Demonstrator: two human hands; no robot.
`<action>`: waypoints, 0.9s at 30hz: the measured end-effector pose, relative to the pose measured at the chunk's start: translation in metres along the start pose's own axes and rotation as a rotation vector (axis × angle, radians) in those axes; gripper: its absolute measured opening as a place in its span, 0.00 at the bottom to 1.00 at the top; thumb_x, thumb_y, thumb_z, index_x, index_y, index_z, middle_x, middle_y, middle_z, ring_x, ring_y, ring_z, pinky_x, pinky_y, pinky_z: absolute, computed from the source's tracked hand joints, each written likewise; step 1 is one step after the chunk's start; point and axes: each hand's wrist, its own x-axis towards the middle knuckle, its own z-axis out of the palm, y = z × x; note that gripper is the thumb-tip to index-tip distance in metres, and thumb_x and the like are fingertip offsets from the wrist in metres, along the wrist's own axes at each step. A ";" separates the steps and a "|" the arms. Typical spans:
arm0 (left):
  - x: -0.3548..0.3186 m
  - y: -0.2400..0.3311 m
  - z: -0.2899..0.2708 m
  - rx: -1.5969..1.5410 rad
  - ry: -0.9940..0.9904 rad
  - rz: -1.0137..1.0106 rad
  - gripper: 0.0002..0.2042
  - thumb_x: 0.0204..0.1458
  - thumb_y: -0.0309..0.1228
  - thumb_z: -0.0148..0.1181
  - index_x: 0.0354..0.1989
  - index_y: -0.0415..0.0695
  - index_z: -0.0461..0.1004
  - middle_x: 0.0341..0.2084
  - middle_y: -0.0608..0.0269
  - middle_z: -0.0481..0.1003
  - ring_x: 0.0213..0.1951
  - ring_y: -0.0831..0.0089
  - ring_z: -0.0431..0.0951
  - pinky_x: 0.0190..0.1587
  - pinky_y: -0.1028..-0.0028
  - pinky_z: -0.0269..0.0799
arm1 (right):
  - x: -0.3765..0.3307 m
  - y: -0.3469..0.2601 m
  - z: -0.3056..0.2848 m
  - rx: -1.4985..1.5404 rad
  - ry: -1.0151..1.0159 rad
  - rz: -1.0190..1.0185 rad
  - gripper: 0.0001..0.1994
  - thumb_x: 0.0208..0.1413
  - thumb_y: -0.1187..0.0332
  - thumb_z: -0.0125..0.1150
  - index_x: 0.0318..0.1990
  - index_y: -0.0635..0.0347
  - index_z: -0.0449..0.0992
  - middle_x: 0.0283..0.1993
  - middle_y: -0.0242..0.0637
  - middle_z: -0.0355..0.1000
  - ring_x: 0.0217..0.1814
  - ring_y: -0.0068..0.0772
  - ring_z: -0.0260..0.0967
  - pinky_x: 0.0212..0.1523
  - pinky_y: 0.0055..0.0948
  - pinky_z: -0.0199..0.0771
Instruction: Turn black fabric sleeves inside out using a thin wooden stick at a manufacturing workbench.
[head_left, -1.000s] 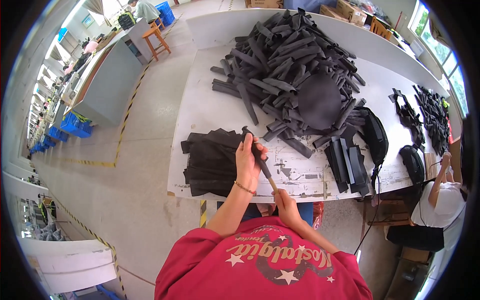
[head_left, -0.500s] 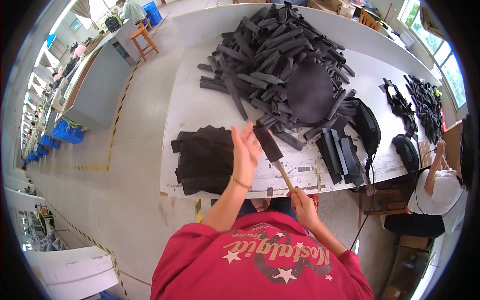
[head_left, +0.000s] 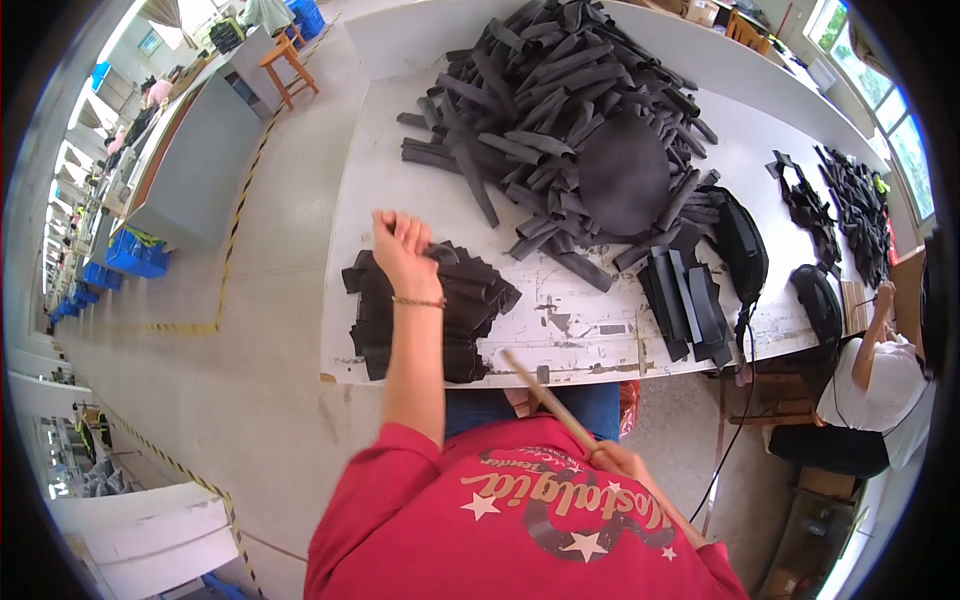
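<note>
My left hand is over the far edge of a stack of flat black pieces at the table's near left. Its fingers are curled in, and a dark curled edge shows right beside them; what they hold, if anything, is hidden. Close to my body, my right hand is closed around the lower end of a thin wooden stick. The stick slants up and left past the table's front edge, its tip bare. Farther back lies a big heap of rolled black tubes, with a black oval piece on its right side.
Right of the heap, several flat black strips lie beside a black pouch. Another black pouch and more black pieces are farther right. A person in white sits at the right. A low white wall edges the table's back.
The black strip that covered the stick's tip is off it. My left hand has swung left from the stick to the stack and curled. My right hand has drawn the stick back toward me.
</note>
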 end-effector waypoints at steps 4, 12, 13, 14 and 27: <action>-0.031 -0.034 0.042 0.032 0.093 -0.158 0.14 0.61 0.39 0.44 0.24 0.47 0.62 0.11 0.73 0.54 0.13 0.82 0.51 0.16 0.79 0.46 | 0.054 -0.057 -0.022 -0.042 0.320 0.004 0.12 0.56 0.69 0.58 0.46 0.61 0.68 0.20 0.25 0.57 0.21 0.15 0.51 0.22 0.20 0.55; -0.091 -0.090 0.021 0.043 0.151 -0.462 0.13 0.60 0.36 0.47 0.24 0.45 0.61 0.16 0.67 0.61 0.17 0.76 0.59 0.21 0.75 0.57 | 0.194 -0.104 -0.001 0.242 0.364 -0.307 0.06 0.54 0.73 0.61 0.39 0.62 0.73 0.22 0.21 0.59 0.23 0.13 0.51 0.24 0.17 0.53; -0.089 -0.089 0.016 0.045 0.123 -0.495 0.13 0.60 0.37 0.47 0.25 0.45 0.63 0.17 0.66 0.64 0.18 0.75 0.62 0.22 0.74 0.60 | 0.193 -0.103 -0.005 0.309 0.352 -0.285 0.03 0.56 0.73 0.59 0.36 0.63 0.74 0.24 0.20 0.63 0.25 0.12 0.53 0.26 0.15 0.55; -0.086 -0.082 0.015 0.043 0.129 -0.484 0.13 0.60 0.37 0.47 0.25 0.45 0.63 0.17 0.66 0.64 0.18 0.75 0.62 0.22 0.74 0.60 | 0.191 -0.105 -0.010 0.310 0.340 -0.287 0.03 0.56 0.73 0.59 0.36 0.63 0.74 0.24 0.20 0.63 0.25 0.12 0.53 0.26 0.15 0.55; -0.163 -0.072 0.029 0.567 -0.763 -0.748 0.16 0.63 0.38 0.41 0.30 0.39 0.65 0.22 0.65 0.66 0.20 0.76 0.69 0.26 0.77 0.68 | 0.203 -0.149 -0.059 -0.300 0.629 -0.575 0.03 0.55 0.78 0.53 0.31 0.64 0.66 0.25 0.41 0.65 0.24 0.37 0.62 0.27 0.26 0.62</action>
